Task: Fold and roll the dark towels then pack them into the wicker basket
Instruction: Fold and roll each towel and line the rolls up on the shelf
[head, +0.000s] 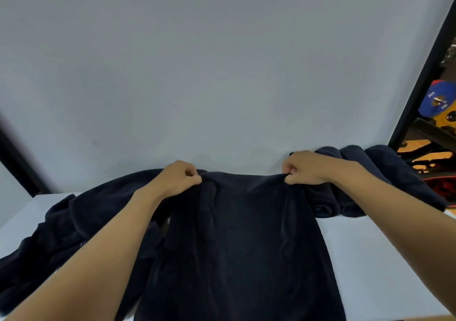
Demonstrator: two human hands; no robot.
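As left hand (179,177) and right hand (304,167) pinch its far edge, a dark towel (241,234) drapes.
Rolled towels (385,172) behind the right, heap (61,234) under the left.

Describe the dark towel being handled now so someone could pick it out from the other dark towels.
On the white table, look between the left hand and the right hand. The dark navy plush towel spread flat there, its far edge pinched by both, is it. The crumpled dark towel heap lies left, the rolled dark towels right.
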